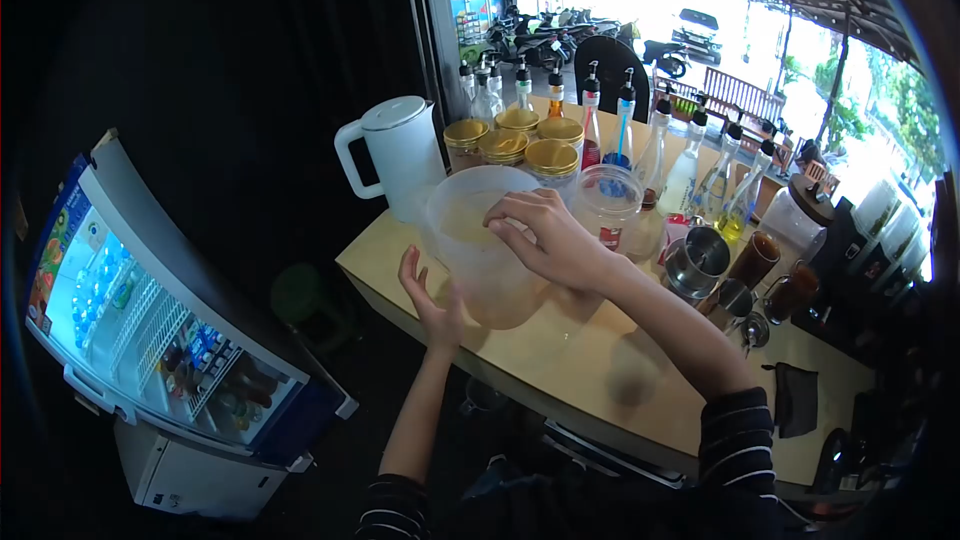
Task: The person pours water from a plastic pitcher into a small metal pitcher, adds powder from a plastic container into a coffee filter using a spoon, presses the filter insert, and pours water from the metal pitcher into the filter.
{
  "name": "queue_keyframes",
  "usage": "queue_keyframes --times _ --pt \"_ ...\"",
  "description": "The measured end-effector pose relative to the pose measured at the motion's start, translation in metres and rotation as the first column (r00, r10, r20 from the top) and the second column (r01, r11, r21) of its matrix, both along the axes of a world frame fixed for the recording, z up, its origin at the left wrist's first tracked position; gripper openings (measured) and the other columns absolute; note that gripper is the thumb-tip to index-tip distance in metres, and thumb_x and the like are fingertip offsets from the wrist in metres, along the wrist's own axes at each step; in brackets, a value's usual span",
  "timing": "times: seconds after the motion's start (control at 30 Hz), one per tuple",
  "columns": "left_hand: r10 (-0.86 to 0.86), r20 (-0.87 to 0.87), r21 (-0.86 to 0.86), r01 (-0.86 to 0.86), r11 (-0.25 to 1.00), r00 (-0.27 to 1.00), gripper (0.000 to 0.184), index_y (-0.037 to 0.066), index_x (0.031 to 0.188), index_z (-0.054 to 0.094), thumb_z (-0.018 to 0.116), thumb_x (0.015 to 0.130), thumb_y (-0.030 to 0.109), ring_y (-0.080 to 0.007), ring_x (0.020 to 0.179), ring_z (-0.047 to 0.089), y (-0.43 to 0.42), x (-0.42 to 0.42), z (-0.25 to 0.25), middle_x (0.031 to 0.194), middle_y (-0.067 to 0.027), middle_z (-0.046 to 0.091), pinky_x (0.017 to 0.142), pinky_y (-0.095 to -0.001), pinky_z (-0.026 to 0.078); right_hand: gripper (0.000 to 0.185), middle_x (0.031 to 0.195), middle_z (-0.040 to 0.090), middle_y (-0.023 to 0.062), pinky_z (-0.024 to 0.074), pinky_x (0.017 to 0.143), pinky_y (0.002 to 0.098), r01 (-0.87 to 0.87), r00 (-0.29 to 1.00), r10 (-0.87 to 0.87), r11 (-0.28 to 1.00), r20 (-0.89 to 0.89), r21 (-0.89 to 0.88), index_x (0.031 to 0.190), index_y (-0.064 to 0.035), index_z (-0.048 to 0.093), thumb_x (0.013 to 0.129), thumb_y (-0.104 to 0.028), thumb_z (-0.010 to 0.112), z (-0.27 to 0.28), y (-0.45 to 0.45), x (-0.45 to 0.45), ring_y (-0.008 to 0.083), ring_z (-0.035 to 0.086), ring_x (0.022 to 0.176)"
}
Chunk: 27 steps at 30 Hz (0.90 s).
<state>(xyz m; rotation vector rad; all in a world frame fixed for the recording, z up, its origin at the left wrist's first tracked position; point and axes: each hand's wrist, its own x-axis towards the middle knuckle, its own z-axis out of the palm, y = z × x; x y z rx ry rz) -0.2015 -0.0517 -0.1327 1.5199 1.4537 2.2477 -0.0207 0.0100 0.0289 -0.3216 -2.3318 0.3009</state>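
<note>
- A large, frosted plastic tub (485,285) stands upright on the pale yellow table (610,365), near its front edge and between the two hands.
- The left hand (433,312) is beside the tub's lower left side, palm turned toward it, with fingers and thumb spread wide and nothing in its grasp.
- The right hand (545,235) is over the right part of the tub's rim, its fingers bent and the thumb close beneath them; the fingertips overlap the opening, and from this angle I cannot tell whether they pinch anything or touch the rim.
- Both forearms end in dark sleeves (737,435) with thin pale stripes.
- A white lidded jug (402,155) is just behind the tub on the left, its handle facing left.
- A group of jars with gold lids (552,157) is behind the tub, and a clear jar (608,200) is to the right of them.
- Bottles with black pump tops (620,135) stand in a curved row at the back, some holding red, blue or yellow liquid.
- Farther right are a metal cup (697,260), a brown glass (754,258) and, nearer the front, a flat dark pouch (797,400).
- A lit fridge (150,320) stands left of the table, and motorbikes (545,40) are parked outside.
</note>
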Motion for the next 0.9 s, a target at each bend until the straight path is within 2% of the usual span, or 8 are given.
queue_keyframes --times 0.1,0.13,0.23,0.33,0.43,0.67,0.83,0.9 --pt "-0.142 0.282 0.011 0.145 0.989 0.949 0.065 0.001 0.14 0.025 0.054 0.093 0.036 -0.0277 0.137 0.025 0.028 -0.026 -0.01 0.147 -0.0168 0.025 0.11 -0.0406 0.022 0.023 0.073 0.057 0.0131 0.0407 0.08 0.0383 0.056 0.996 -0.056 0.998 0.07 0.014 0.082 -0.001 0.059 0.093 -0.018 0.048 -0.006 0.003 -0.011 0.0306 0.057 0.076" --pt "-0.211 0.3 0.004 0.22 0.975 0.93 0.051 0.0 0.14 0.027 0.038 0.101 0.029 -0.0244 0.132 0.033 0.039 -0.034 -0.011 0.14 -0.0146 0.035 0.109 -0.0372 0.026 0.026 0.067 0.055 0.0136 0.0405 0.078 0.0386 0.093 0.994 -0.095 0.995 0.062 0.036 0.077 -0.0007 0.058 0.094 -0.018 0.047 -0.007 0.002 -0.012 0.0318 0.055 0.072" --pt "-0.372 0.392 0.018 0.397 0.917 0.841 0.043 0.002 0.126 0.043 0.051 0.097 0.032 -0.0175 0.11 0.051 0.054 -0.031 -0.005 0.118 -0.0103 0.053 0.095 -0.0322 0.04 0.03 0.068 0.055 0.0136 0.0397 0.074 0.0391 0.132 0.989 -0.133 0.991 0.064 0.016 0.073 -0.0012 0.055 0.095 -0.017 0.044 -0.01 -0.004 -0.011 0.0315 0.053 0.069" --pt "-0.411 0.457 0.05 0.439 0.897 0.789 0.031 0.005 0.108 0.053 0.054 0.096 0.034 -0.0071 0.077 0.051 0.073 -0.037 -0.002 0.086 0.0014 0.055 0.071 -0.0231 0.043 0.03 0.067 0.053 0.0133 0.0387 0.072 0.0387 0.174 0.985 -0.172 0.982 -0.028 0.073 0.071 -0.0012 0.053 0.095 -0.015 0.043 -0.014 -0.009 -0.014 0.0304 0.053 0.068" --pt "-0.478 0.448 0.055 0.511 0.858 0.755 0.027 0.008 0.093 0.054 0.056 0.095 0.035 -0.0027 0.064 0.041 0.082 -0.042 0.008 0.071 0.0067 0.046 0.058 -0.02 0.035 0.03 0.066 0.052 0.0128 0.0383 0.072 0.0384 0.226 0.974 -0.223 0.97 -0.051 0.089 0.071 -0.0014 0.052 0.095 -0.015 0.043 -0.017 -0.014 -0.013 0.0296 0.053 0.069" --pt "-0.492 0.32 0.051 0.504 0.862 0.809 0.029 0.009 0.086 0.056 0.057 0.094 0.037 -0.0027 0.058 0.037 0.09 -0.047 0.039 0.065 0.0078 0.042 0.052 -0.0208 0.03 0.02 0.079 0.055 0.0126 0.0392 0.075 0.0379 0.296 0.955 -0.295 0.954 -0.021 0.04 0.079 -0.0019 0.055 0.093 -0.014 0.047 -0.015 -0.027 -0.006 0.0278 0.055 0.078" --pt "-0.382 0.226 -0.004 0.393 0.92 0.896 0.036 0.005 0.09 0.062 0.054 0.096 0.039 -0.0021 0.057 0.039 0.102 -0.052 0.028 0.067 0.0077 0.049 0.05 -0.021 0.029 0.023 0.113 0.052 0.0158 0.0392 0.092 0.0395 0.398 0.86 -0.388 0.917 -0.331 -0.041 0.106 -0.0034 0.057 0.084 -0.011 0.062 -0.031 -0.062 0.051 0.0334 0.051 0.108" --pt "-0.393 0.231 -0.007 0.405 0.914 0.89 0.037 0.003 0.094 0.063 0.053 0.096 0.039 -0.0024 0.058 0.04 0.098 -0.052 0.029 0.069 0.0069 0.051 0.051 -0.0208 0.03 0.027 0.113 0.053 0.0157 0.0402 0.095 0.0392 0.61 0.713 -0.566 0.792 -0.413 -0.032 0.105 -0.0036 0.058 0.08 -0.006 0.065 -0.045 -0.075 0.099 0.031 0.05 0.111"
